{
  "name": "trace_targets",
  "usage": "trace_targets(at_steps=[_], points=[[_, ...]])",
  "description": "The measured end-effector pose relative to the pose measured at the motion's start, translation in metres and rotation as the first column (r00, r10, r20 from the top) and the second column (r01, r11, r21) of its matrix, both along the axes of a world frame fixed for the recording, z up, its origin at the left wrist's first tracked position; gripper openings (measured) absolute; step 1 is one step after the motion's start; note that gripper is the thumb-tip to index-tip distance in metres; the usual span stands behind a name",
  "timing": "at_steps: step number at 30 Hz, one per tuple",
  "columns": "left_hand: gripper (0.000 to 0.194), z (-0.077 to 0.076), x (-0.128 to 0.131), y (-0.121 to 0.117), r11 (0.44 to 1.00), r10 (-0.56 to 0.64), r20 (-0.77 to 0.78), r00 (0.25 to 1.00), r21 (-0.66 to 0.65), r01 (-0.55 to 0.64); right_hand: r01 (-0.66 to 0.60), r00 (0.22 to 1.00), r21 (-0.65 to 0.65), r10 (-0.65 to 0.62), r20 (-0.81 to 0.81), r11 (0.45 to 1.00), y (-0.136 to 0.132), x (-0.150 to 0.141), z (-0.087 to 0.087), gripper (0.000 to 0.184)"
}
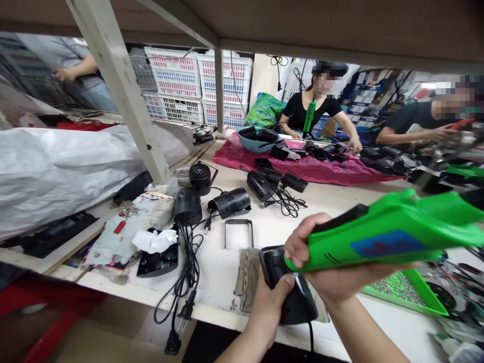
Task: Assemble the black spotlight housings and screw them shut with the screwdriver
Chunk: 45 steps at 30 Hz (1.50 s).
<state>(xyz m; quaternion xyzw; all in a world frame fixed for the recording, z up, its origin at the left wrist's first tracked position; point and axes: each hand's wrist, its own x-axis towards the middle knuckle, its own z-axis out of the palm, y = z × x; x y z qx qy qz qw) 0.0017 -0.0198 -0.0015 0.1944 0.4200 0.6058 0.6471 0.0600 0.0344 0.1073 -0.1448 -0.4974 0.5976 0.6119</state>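
My right hand (321,257) grips a long bright green plastic casing (389,237) with a black strip and a blue label, its open end reaching right. My left hand (270,305) holds a black corded appliance body (298,300) low at the table's front edge. The casing's near end lies against or just in front of that body; I cannot tell if they are joined. A black power cord (310,338) drops from the body. Just beyond my hands lie a bent metal bracket (238,233) and a folded strip of grey material (246,280).
Several black appliance parts with tangled cords (280,194) lie on the white workbench (219,272). A white sack (64,174) fills the left, and a green tray (408,297) sits at right. A shelf post (121,85) stands ahead-left. Co-workers (317,106) handle parts beyond a pink cloth (302,169).
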Motion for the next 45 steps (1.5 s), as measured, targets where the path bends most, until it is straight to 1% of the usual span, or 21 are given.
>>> trace_targets(at_steps=[3,5,8,10,12,14,15,17,19,23,24,26,29,31,33,35,36,39,41,42,45], points=[[0.067,-0.003,0.001,0.000,1.000,-0.009,0.022,1.000,-0.023,0.010,-0.014,1.000,-0.117,0.017,0.026,0.993,0.010,-0.014,0.009,0.073],[0.070,-0.005,0.001,0.001,1.000,0.006,0.073,0.997,0.004,-0.006,-0.007,0.998,-0.140,0.016,0.066,0.990,0.012,-0.020,0.009,0.070],[0.065,-0.007,0.000,0.002,0.999,0.032,0.120,0.992,0.016,-0.034,0.024,0.997,-0.066,-0.020,0.069,0.998,0.006,-0.017,0.002,0.071],[0.059,-0.006,-0.001,0.003,1.000,0.025,0.109,0.994,0.003,-0.025,0.107,0.993,0.024,-0.108,0.046,0.994,-0.001,-0.009,-0.006,0.068],[0.055,-0.005,-0.001,0.002,1.000,0.008,0.068,0.998,-0.014,-0.007,0.223,0.974,0.091,-0.226,0.017,0.970,-0.007,0.000,-0.013,0.060],[0.053,-0.003,-0.002,0.001,1.000,-0.003,0.020,1.000,-0.011,0.004,0.303,0.953,0.119,-0.304,-0.003,0.946,-0.010,0.006,-0.017,0.053],[0.053,-0.001,-0.002,0.001,1.000,-0.008,0.007,1.000,-0.008,0.008,0.309,0.950,0.128,-0.311,-0.004,0.942,-0.011,0.007,-0.018,0.052],[0.052,0.001,-0.004,0.001,1.000,-0.016,0.008,1.000,-0.004,0.016,0.283,0.958,0.154,-0.286,0.000,0.947,-0.011,0.006,-0.018,0.053],[0.053,0.003,-0.005,0.000,1.000,-0.027,0.022,0.999,-0.007,0.028,0.228,0.973,0.157,-0.230,-0.005,0.961,-0.008,0.003,-0.014,0.059],[0.052,0.002,-0.008,-0.002,0.998,-0.057,0.095,0.994,0.024,0.055,0.090,0.996,0.039,-0.090,-0.002,0.995,-0.002,0.002,-0.003,0.077],[0.051,0.002,-0.008,-0.003,0.998,-0.057,0.117,0.991,0.025,0.054,0.079,0.997,0.027,-0.079,-0.009,0.996,-0.003,0.003,-0.001,0.079],[0.049,0.002,-0.008,-0.004,0.999,-0.051,0.150,0.987,0.019,0.048,0.093,0.995,0.053,-0.091,-0.030,0.994,-0.007,0.009,0.001,0.081],[0.048,0.003,-0.006,-0.006,0.998,-0.053,0.170,0.984,0.035,0.048,0.151,0.987,0.146,-0.142,-0.069,0.978,-0.016,0.021,0.000,0.077],[0.050,0.004,-0.005,-0.007,0.998,-0.047,0.176,0.983,0.035,0.042,0.199,0.980,0.207,-0.188,-0.069,0.958,-0.022,0.028,0.001,0.068],[0.053,0.003,-0.005,-0.007,0.999,-0.045,0.172,0.984,0.016,0.043,0.244,0.970,0.233,-0.236,-0.062,0.941,-0.026,0.033,0.003,0.057],[0.055,0.003,-0.005,-0.008,0.999,-0.038,0.161,0.986,-0.005,0.039,0.260,0.966,0.241,-0.251,-0.068,0.935,-0.028,0.036,0.005,0.049],[0.055,0.002,-0.005,-0.008,0.999,-0.029,0.156,0.987,-0.014,0.032,0.256,0.967,0.240,-0.245,-0.074,0.936,-0.029,0.037,0.006,0.049],[0.050,0.001,-0.004,-0.009,0.999,0.006,0.152,0.988,-0.037,0.000,0.218,0.975,0.218,-0.203,-0.087,0.951,-0.030,0.037,0.006,0.062],[0.050,0.002,-0.004,-0.009,1.000,0.001,0.148,0.989,-0.031,0.004,0.196,0.980,0.186,-0.184,-0.081,0.963,-0.031,0.035,0.005,0.067],[0.051,0.002,-0.004,-0.008,1.000,-0.010,0.147,0.989,-0.023,0.014,0.185,0.982,0.164,-0.175,-0.075,0.969,-0.032,0.033,0.005,0.066],[0.056,0.006,-0.004,-0.008,1.000,-0.029,0.154,0.988,-0.002,0.029,0.167,0.985,0.079,-0.162,-0.060,0.983,-0.033,0.025,0.005,0.054]])
